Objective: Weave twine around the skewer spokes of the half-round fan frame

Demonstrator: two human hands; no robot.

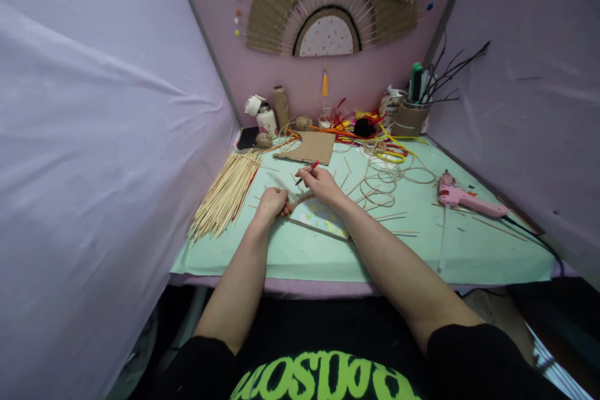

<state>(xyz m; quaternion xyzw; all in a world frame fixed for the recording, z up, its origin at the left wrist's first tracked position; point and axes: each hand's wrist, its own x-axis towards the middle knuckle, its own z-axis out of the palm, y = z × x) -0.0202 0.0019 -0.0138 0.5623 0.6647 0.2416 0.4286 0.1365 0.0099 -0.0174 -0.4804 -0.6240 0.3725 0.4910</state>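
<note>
My right hand (pixel 322 184) grips a red-ended pen (pixel 313 167), its tip pointing down and left over the sticks. My left hand (pixel 273 203) is closed at the left end of a half-round fan base (pixel 319 217) with a pale, patterned face. A clear strip that looks like a ruler (pixel 277 181) runs up from the left fingers; how they hold it is partly hidden. Thin sticks (pixel 359 186) fan outward from the base's curved edge, some behind my right hand and forearm.
A bundle of sticks (pixel 226 194) lies left. Cardboard (pixel 309 147), twine (pixel 380 178) and coloured pipe cleaners (pixel 344 135) lie behind. A pink glue gun (pixel 471 199) with a cord rests right. Cans (pixel 411 119), a bottle (pixel 266 117) and a phone (pixel 247 138) stand or lie along the back.
</note>
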